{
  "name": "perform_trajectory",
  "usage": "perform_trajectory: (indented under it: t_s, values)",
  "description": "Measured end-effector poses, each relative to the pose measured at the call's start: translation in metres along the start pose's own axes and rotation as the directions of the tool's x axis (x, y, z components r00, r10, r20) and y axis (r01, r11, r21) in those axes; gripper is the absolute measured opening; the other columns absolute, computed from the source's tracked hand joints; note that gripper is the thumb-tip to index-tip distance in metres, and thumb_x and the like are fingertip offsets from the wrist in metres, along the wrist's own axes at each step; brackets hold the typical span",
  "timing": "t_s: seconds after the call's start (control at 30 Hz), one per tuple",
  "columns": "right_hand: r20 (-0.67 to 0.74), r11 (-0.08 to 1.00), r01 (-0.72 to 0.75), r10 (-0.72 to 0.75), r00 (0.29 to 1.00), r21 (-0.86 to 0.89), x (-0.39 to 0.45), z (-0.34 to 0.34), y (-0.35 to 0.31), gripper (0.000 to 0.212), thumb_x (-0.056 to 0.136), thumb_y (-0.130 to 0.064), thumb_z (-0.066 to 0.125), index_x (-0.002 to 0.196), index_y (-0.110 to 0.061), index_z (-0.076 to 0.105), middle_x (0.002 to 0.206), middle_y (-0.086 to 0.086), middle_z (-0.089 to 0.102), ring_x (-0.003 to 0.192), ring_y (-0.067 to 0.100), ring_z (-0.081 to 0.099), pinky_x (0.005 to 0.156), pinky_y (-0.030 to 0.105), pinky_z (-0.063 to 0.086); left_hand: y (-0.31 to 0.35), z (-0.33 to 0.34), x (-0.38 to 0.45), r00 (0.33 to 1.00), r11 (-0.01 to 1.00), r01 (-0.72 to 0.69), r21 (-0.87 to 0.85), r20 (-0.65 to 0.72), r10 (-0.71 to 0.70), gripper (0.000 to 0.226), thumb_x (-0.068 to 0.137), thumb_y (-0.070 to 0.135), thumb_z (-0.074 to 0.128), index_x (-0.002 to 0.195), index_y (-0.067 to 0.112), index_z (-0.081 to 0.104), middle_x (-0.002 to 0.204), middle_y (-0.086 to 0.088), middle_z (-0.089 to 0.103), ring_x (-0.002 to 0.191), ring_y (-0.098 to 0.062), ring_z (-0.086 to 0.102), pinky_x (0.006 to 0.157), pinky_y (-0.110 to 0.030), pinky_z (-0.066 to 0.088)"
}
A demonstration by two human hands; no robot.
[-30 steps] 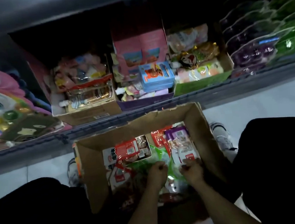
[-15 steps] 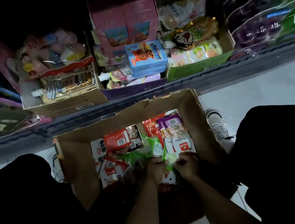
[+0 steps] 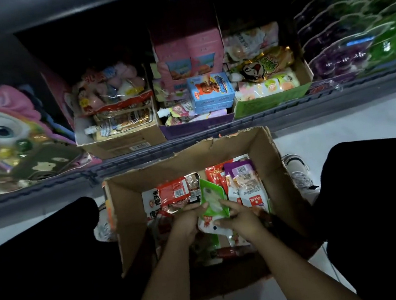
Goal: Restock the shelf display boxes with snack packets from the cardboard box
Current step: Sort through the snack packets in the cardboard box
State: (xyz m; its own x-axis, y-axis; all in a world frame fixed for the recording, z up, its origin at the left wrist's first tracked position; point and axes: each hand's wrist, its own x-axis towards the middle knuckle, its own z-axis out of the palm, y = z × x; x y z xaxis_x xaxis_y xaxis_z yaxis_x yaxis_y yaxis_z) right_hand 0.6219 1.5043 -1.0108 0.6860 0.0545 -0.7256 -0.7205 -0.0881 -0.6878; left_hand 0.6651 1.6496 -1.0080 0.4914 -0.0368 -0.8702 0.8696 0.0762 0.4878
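Green packet (image 3: pixel 213 200) between both hands' pinching fingers (image 3: pixel 227 203)

Pink owl-faced toy packs (image 3: pixel 3 131) at left; white sneakers (image 3: pixel 299 173) on floor.

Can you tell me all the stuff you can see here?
cardboard box: one, brown, on the floor below the shelf
green packet: one, green, held over the box
snack packets: many, mostly red, white and purple, inside the box
display boxes: three, brown, purple, green, on the shelf
blue carton: one, in the purple box
left hand: one, holding the packet
right hand: one, holding the packet
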Motion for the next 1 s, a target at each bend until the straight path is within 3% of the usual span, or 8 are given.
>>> perform_trajectory:
  t_s: [0.17, 0.23, 0.33, 0.43, 0.63, 0.7, 0.83, 1.0]
  values:
    - [-0.024, 0.992, 0.095, -0.093, 0.995, 0.079, -0.018, 0.004, -0.039, 0.061, 0.077, 0.005, 0.070, 0.133, -0.005, 0.049, 0.130, 0.010, 0.054, 0.105, 0.020, 0.059, 0.066, 0.008, 0.049, 0.025, -0.008, -0.035, 0.986, 0.987, -0.162, -0.021, -0.039, 0.161, 0.012, 0.080, 0.006, 0.070, 0.092, 0.009, 0.067, 0.091, -0.012, 0.072, 0.081, -0.024, 0.066, 0.075, -0.034, 0.051]
    - [-0.035, 0.983, 0.167, -0.165, 0.986, 0.080, -0.030, 0.003, -0.058, 0.055, 0.079, 0.001, 0.069, 0.131, -0.006, 0.051, 0.123, 0.005, 0.057, 0.094, 0.013, 0.060, 0.062, 0.006, 0.048, 0.039, -0.010, -0.053, 0.972, 0.972, -0.233, -0.014, 0.016, 0.234, 0.025, 0.079, 0.007, 0.071, 0.104, 0.006, 0.066, 0.100, -0.014, 0.070, 0.090, -0.026, 0.066, 0.087, -0.039, 0.052]
    - [-0.092, 0.957, 0.257, -0.246, 0.965, 0.134, -0.047, 0.002, -0.087, 0.050, 0.080, 0.002, 0.069, 0.127, -0.001, 0.054, 0.117, 0.007, 0.060, 0.087, 0.011, 0.060, 0.060, 0.006, 0.047, 0.065, -0.009, -0.083, 0.941, 0.943, -0.332, 0.001, 0.070, 0.331, 0.034, 0.080, 0.001, 0.068, 0.113, 0.007, 0.063, 0.100, -0.012, 0.071, 0.085, -0.024, 0.067, 0.082, -0.036, 0.054]
    - [-0.114, 0.924, 0.338, -0.322, 0.940, 0.180, -0.069, 0.004, -0.118, 0.045, 0.080, -0.001, 0.069, 0.123, -0.004, 0.058, 0.116, 0.009, 0.063, 0.093, 0.016, 0.064, 0.076, 0.017, 0.052, 0.089, -0.008, -0.117, 0.894, 0.887, -0.448, 0.116, 0.070, 0.442, 0.044, 0.078, -0.002, 0.069, 0.121, 0.007, 0.060, 0.105, -0.011, 0.070, 0.091, -0.025, 0.067, 0.091, -0.040, 0.052]
    - [-0.074, 0.870, 0.465, -0.459, 0.885, 0.161, -0.111, 0.010, -0.176, 0.029, 0.077, -0.013, 0.075, 0.102, -0.028, 0.071, 0.109, 0.007, 0.067, 0.101, 0.023, 0.063, 0.096, 0.041, 0.049, 0.138, -0.021, -0.201, 0.780, 0.726, -0.609, 0.320, 0.073, 0.622, 0.061, 0.077, 0.004, 0.073, 0.131, 0.016, 0.048, 0.079, -0.001, 0.069, 0.058, -0.007, 0.065, 0.058, -0.016, 0.049]
    - [-0.006, 0.852, 0.496, -0.502, 0.865, 0.167, -0.130, 0.015, -0.197, 0.026, 0.079, -0.016, 0.073, 0.102, -0.028, 0.071, 0.109, 0.006, 0.069, 0.101, 0.023, 0.065, 0.093, 0.039, 0.051, 0.154, -0.031, -0.230, 0.722, 0.665, -0.659, 0.351, 0.051, 0.690, 0.059, 0.075, 0.009, 0.076, 0.126, 0.020, 0.048, 0.080, -0.004, 0.069, 0.061, -0.010, 0.066, 0.059, -0.014, 0.049]
    - [0.112, 0.795, 0.590, -0.605, 0.788, 0.144, -0.167, 0.024, -0.243, 0.030, 0.084, -0.017, 0.067, 0.114, -0.018, 0.065, 0.107, 0.005, 0.068, 0.096, 0.017, 0.066, 0.080, 0.024, 0.055, 0.183, -0.048, -0.280, 0.635, 0.580, -0.737, 0.347, 0.065, 0.769, 0.023, 0.075, 0.013, 0.076, 0.097, 0.013, 0.069, 0.085, -0.006, 0.071, 0.059, -0.006, 0.067, 0.053, -0.013, 0.049]
    - [0.203, 0.721, 0.693, -0.678, 0.706, -0.001, -0.198, 0.032, -0.296, 0.035, 0.072, -0.038, 0.068, 0.107, -0.032, 0.065, 0.101, 0.003, 0.069, 0.093, 0.014, 0.067, 0.080, 0.027, 0.053, 0.205, -0.075, -0.310, 0.526, 0.481, -0.833, 0.274, 0.120, 0.842, 0.025, 0.067, 0.025, 0.072, 0.092, 0.021, 0.073, 0.089, -0.003, 0.074, 0.083, -0.017, 0.071, 0.072, -0.023, 0.054]
